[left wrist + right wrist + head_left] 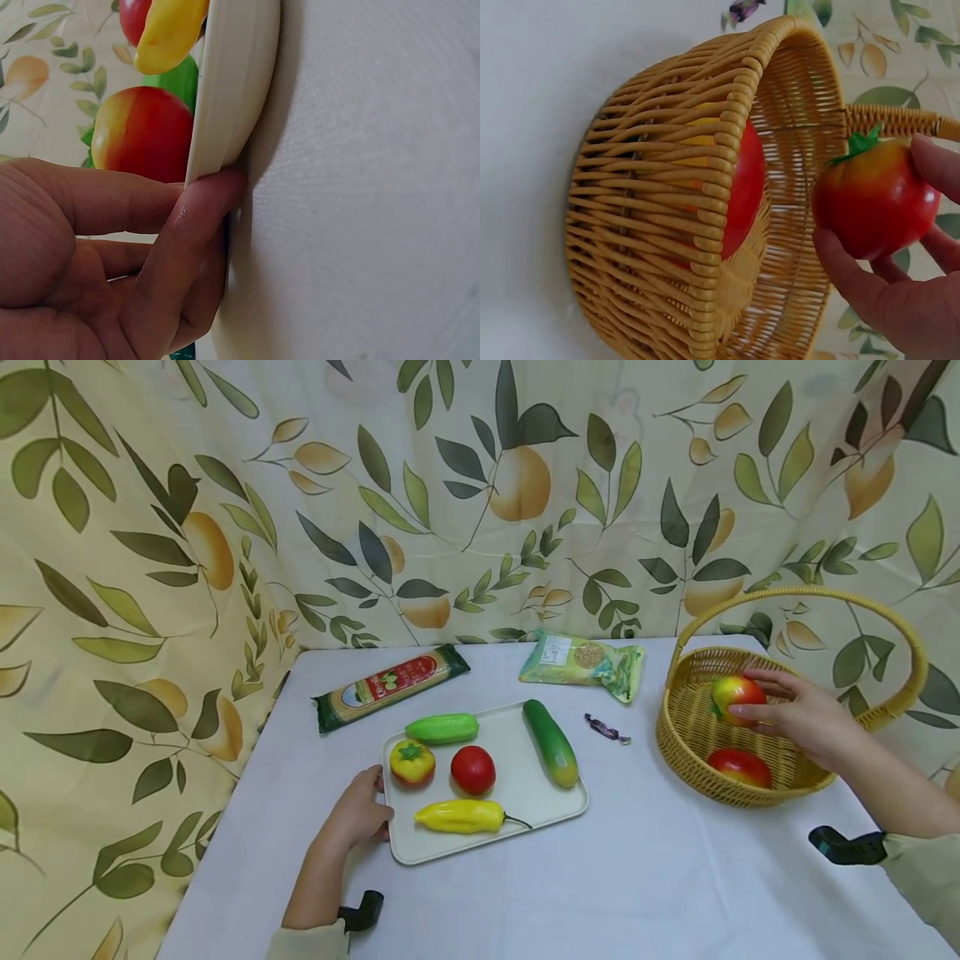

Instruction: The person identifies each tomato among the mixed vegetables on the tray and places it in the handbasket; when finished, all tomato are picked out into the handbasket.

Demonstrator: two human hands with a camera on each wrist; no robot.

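The left hand (363,810) pinches the tray (517,797), and over the basket (686,768) at its three o'clock the right hand (806,714) curls its fingers (851,274) round a tomato (874,199) that a slack grip could drop.

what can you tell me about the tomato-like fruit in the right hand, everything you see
The tomato-like fruit is rounded, smooth and glossy, red shading into yellow toward its green leafy cap. It looks like plastic, though the pictures cannot settle that. No cut shows. The right hand holds it between its fingers, over the opening of the wicker basket, with the cap turned away from the palm. It is clear of the red fruit lying inside.
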